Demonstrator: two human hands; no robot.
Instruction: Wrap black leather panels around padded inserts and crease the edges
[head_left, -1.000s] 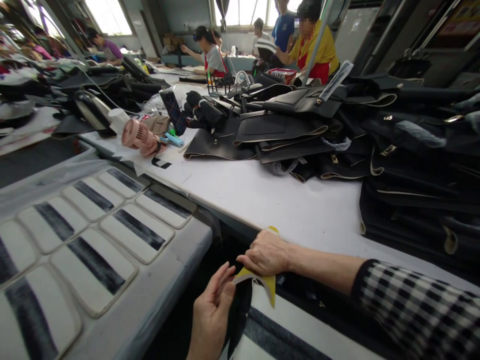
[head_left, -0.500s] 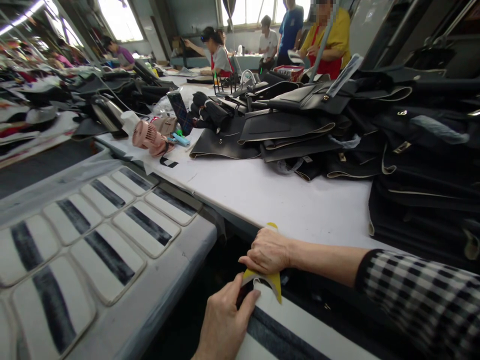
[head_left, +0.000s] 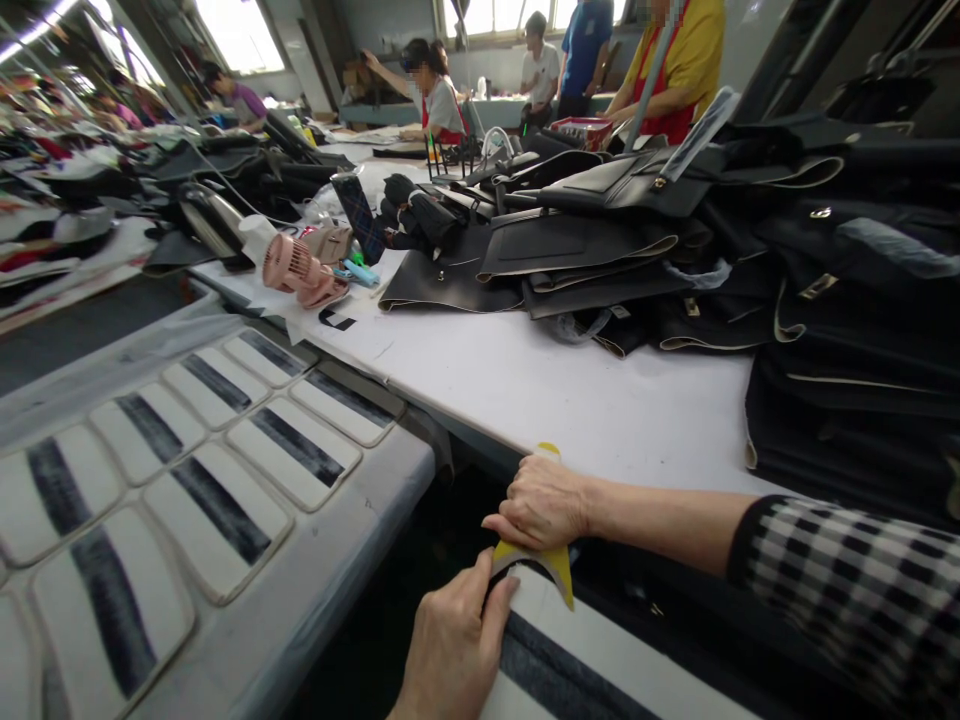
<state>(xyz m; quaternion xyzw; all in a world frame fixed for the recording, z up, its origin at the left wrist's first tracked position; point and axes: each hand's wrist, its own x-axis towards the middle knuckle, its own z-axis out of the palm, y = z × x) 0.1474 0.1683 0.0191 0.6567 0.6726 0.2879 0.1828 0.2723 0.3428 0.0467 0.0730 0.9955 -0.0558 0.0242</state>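
My right hand (head_left: 541, 503) is closed on a yellow flat tool (head_left: 553, 563) at the near edge of the white table (head_left: 570, 400); the tool's tip shows below the fingers. My left hand (head_left: 454, 650) is closed on the near end of a white panel with a dark stripe (head_left: 577, 665), thumb pressed at its edge right beside the yellow tool. A checked sleeve covers my right forearm.
To the left, a grey bench (head_left: 315, 590) carries several white panels with dark stripes (head_left: 217, 515). Black leather bag pieces (head_left: 750, 260) are piled at the right and back. A pink fan (head_left: 289, 265) lies on the table. Other people work at the far tables.
My left hand moved from beside the dark piece onto the white panel's edge and closed there. My right hand stayed put with the yellow tool. The view shifted slightly.
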